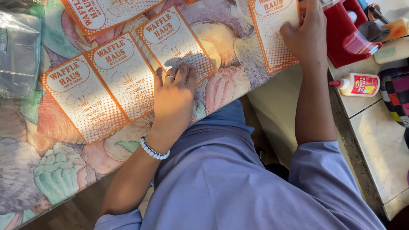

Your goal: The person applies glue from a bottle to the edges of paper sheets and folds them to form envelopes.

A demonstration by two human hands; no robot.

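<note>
Left hand [174, 96] flat, fingers spread, pressing near corner of orange card [174, 40] on patterned tabletop [226, 85]. Right hand [307, 36] pinches edge of another card [272, 38], off to right. Glue bottle [357, 84] nearer right hand.

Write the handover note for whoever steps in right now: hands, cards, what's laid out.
Left hand: flat, pressing on the lower edge of one orange-and-white card; no grip closed.
Right hand: resting on a separate card at the table's right end.
Laid out: a row of matching cards on the patterned tablecloth.
Nearby: glue bottle and red holder on the counter.
</note>
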